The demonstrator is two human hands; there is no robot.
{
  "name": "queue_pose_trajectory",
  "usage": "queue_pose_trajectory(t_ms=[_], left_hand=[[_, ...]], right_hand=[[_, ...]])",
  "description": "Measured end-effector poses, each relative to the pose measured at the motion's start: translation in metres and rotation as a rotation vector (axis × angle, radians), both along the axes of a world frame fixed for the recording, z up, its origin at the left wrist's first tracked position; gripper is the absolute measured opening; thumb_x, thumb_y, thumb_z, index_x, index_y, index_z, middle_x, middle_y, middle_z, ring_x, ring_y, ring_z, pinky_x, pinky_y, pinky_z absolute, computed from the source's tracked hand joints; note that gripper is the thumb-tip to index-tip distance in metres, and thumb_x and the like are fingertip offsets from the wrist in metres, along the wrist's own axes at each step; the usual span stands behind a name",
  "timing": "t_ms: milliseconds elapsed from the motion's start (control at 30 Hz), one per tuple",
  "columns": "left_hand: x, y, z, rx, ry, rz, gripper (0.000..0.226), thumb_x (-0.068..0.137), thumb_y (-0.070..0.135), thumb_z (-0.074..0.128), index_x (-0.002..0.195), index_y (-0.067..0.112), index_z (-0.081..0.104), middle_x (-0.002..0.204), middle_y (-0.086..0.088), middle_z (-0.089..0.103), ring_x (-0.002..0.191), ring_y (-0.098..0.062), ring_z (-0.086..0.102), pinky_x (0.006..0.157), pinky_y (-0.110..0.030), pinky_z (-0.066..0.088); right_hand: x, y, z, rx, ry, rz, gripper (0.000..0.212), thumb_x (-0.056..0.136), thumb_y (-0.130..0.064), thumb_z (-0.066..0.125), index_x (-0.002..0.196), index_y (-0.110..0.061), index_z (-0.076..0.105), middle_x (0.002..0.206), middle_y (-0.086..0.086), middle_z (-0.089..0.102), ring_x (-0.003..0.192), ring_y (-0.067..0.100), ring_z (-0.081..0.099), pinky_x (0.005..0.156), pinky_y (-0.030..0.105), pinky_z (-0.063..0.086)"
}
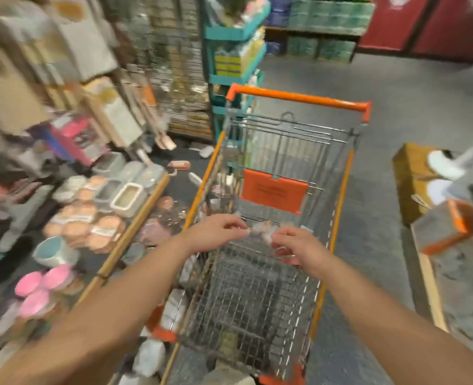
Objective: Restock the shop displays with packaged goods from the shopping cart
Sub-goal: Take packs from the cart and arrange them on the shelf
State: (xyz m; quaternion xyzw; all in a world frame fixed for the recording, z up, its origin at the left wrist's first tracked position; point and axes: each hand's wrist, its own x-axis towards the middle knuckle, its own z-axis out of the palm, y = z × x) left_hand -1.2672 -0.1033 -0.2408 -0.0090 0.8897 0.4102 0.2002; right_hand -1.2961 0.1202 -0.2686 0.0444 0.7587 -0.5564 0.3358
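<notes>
A wire shopping cart [338,207] with orange trim and an orange handle stands in front of me. Both my arms reach over its basket. My left hand [215,232] and my right hand [299,245] pinch the two ends of a small clear packet [261,230] with something pale and orange inside, held above the basket. The view is blurred, so the packet's contents are unclear. The basket floor below looks nearly bare.
A low display table [135,220] with a wooden edge lies left of the cart, holding lidded containers, orange discs, a blue cup and pink lids. Hanging goods and a teal rack [229,34] stand behind. A wooden crate [412,184] and boxes sit to the right.
</notes>
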Motion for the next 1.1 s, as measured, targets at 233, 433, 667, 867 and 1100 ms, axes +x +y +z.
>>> queue_pose_trajectory(t_ms=[233,433,667,867,1100], left_hand=[[-0.116,0.024,-0.102,0.195,-0.22,0.01,0.013,0.1,0.021,0.054,0.099,0.012,0.063,0.084,0.002,0.06,0.079,-0.015,0.054,0.068,-0.019,0.043],[-0.172,0.019,-0.217,0.262,-0.51,0.242,0.012,0.098,0.026,0.058,0.091,0.017,0.061,0.082,0.0,0.062,0.058,0.0,0.055,0.048,-0.012,0.038],[-0.196,0.042,-0.318,0.518,-0.799,0.518,0.011,0.101,0.028,0.051,0.105,0.018,0.053,0.101,-0.005,0.058,0.088,-0.019,0.06,0.076,-0.031,0.043],[-0.188,0.048,-0.374,0.601,-0.692,0.527,0.026,0.098,0.04,0.052,0.117,0.023,0.053,0.114,0.001,0.065,0.103,-0.016,0.063,0.087,-0.03,0.047],[-0.208,0.038,-0.401,0.807,-0.576,0.622,0.027,0.093,0.042,0.059,0.119,0.035,0.053,0.122,0.0,0.061,0.111,-0.018,0.061,0.098,-0.04,0.047]], right_hand=[[-0.082,0.01,-0.069,0.11,-0.113,-0.22,0.019,0.097,-0.022,0.059,0.079,-0.018,0.057,0.087,0.007,0.06,0.065,0.012,0.052,0.053,0.022,0.037],[-0.146,-0.007,-0.177,0.202,-0.203,-0.431,0.025,0.095,-0.028,0.062,0.072,-0.02,0.056,0.068,0.001,0.055,0.061,0.016,0.049,0.058,0.028,0.036],[-0.233,0.006,-0.312,0.395,-0.229,-0.812,0.062,0.08,-0.061,0.067,0.088,0.001,0.064,0.077,0.015,0.064,0.073,0.028,0.063,0.074,0.039,0.053],[-0.251,0.01,-0.389,0.525,-0.188,-0.828,0.062,0.075,-0.061,0.068,0.11,-0.01,0.062,0.104,0.013,0.069,0.098,0.033,0.065,0.086,0.045,0.053],[-0.197,-0.015,-0.36,0.057,-0.12,-0.594,0.035,0.09,-0.003,0.061,0.124,-0.013,0.063,0.098,-0.005,0.064,0.082,0.006,0.06,0.066,0.015,0.048]])
